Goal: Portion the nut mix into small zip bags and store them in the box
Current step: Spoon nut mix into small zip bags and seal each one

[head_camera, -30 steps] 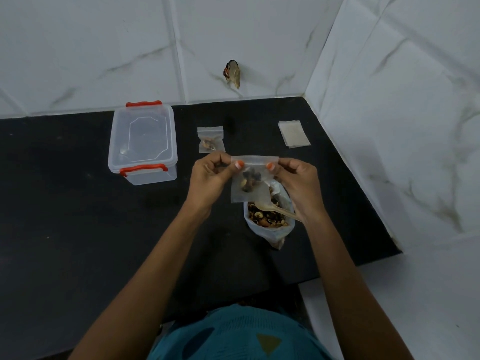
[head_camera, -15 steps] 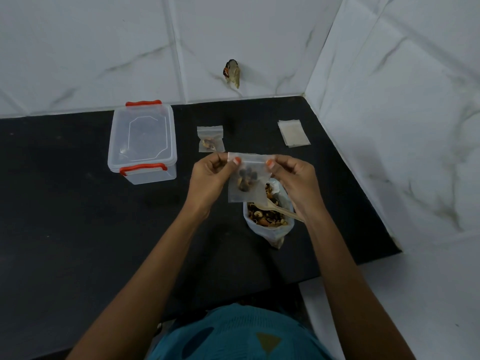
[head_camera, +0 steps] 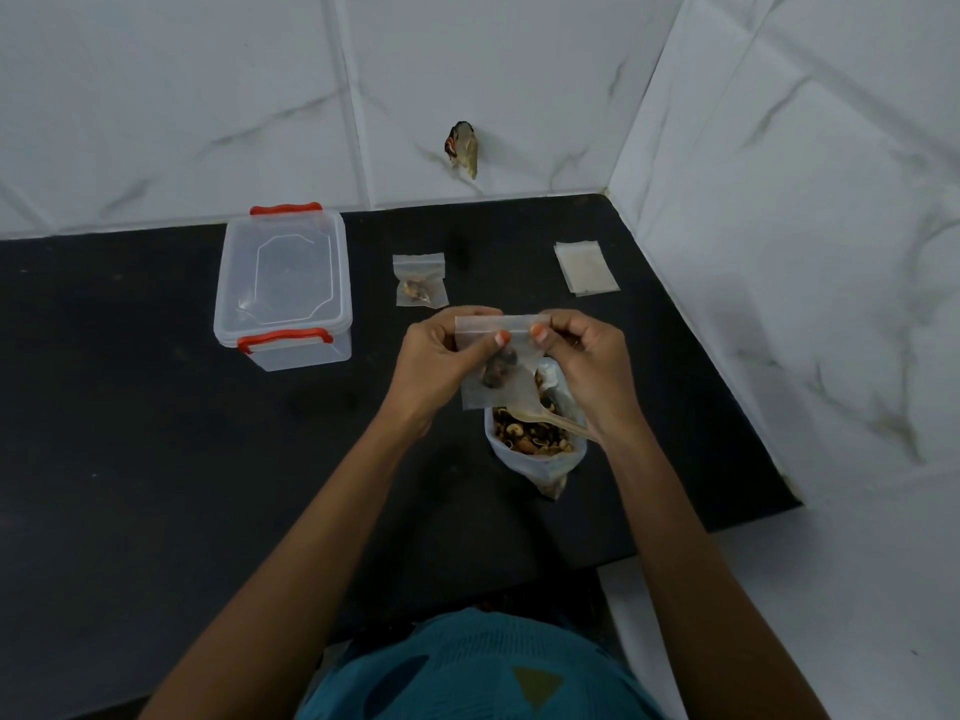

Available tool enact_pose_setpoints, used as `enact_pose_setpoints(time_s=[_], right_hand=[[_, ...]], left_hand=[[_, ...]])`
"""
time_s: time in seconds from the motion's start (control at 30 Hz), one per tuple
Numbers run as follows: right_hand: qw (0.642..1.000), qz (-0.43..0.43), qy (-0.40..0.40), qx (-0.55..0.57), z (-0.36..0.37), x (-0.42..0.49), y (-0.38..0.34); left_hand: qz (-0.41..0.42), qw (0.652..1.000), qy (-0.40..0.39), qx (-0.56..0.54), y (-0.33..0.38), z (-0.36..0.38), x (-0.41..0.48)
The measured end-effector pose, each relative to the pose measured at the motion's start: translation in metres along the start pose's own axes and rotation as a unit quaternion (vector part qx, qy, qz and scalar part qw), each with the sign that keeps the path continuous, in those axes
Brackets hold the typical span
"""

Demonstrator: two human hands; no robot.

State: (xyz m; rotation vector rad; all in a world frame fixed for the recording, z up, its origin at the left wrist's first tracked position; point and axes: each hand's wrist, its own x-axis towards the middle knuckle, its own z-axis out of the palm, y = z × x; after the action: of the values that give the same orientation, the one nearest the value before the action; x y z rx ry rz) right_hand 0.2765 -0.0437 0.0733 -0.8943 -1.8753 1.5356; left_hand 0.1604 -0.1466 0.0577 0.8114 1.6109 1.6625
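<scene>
Both hands are raised above the black countertop (head_camera: 156,459), right of its centre. The left hand (head_camera: 441,366) and right hand (head_camera: 587,371) each pinch one end of the top strip of a small clear zip bag holding a few nuts (head_camera: 498,394). Directly beneath stands a large open clear bag of nut mix (head_camera: 535,449) with a pale wooden spoon (head_camera: 550,419) in it, the handle passing under the right wrist. A lidded clear plastic box with red clips (head_camera: 283,288) sits near the back edge, left of centre. A second filled small zip bag (head_camera: 420,280) lies between the box and a flat stack of empty zip bags (head_camera: 586,266) at the back right corner. White marble-tiled walls (head_camera: 805,252) close the back and right edges. Open surface runs from the box to the near edge, left of the left forearm.
</scene>
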Motion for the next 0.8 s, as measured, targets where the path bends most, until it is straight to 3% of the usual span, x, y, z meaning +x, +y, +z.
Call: enact_pose_setpoints(time_s=[0.17, 0.8], right_hand=[[0.999, 0.026, -0.022, 0.040, -0.0022, -0.0030, 0.0006], [0.998, 0.038, -0.047, 0.018, -0.0027, -0.0002, -0.0010]], left_hand=[[0.025, 0.999, 0.026, 0.010, 0.0010, 0.0014, 0.0005], [0.040, 0.999, 0.016, 0.022, -0.0018, -0.0009, -0.0033]])
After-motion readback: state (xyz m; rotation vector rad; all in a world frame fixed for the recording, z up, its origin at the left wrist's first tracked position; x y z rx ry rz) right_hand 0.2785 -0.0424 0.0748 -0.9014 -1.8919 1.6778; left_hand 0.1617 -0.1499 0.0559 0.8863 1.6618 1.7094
